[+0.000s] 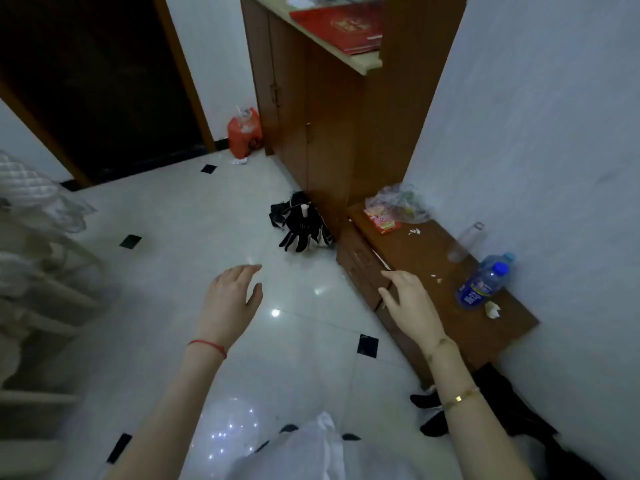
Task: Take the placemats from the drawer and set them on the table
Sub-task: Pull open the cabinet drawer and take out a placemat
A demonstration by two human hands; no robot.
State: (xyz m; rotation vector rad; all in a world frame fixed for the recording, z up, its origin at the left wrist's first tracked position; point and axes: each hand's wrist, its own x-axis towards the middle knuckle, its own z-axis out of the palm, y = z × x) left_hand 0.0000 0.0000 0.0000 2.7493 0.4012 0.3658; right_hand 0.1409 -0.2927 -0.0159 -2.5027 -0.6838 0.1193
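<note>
Nearest the camera, over the glossy tiled floor (311,327), the left hand (230,299) hangs with its fingers released and holding nothing. Just beyond, the right hand (410,304) reaches with loose, straight fingers (389,276) to the front edge of the low wooden cabinet (433,271), beside its drawer (358,263). That drawer looks closed, so the placemats are hidden, presumably inside. I would expect them light and bendy, best pinched along an edge or lifted as a stack. Farther back stands a tall cupboard (311,109).
</note>
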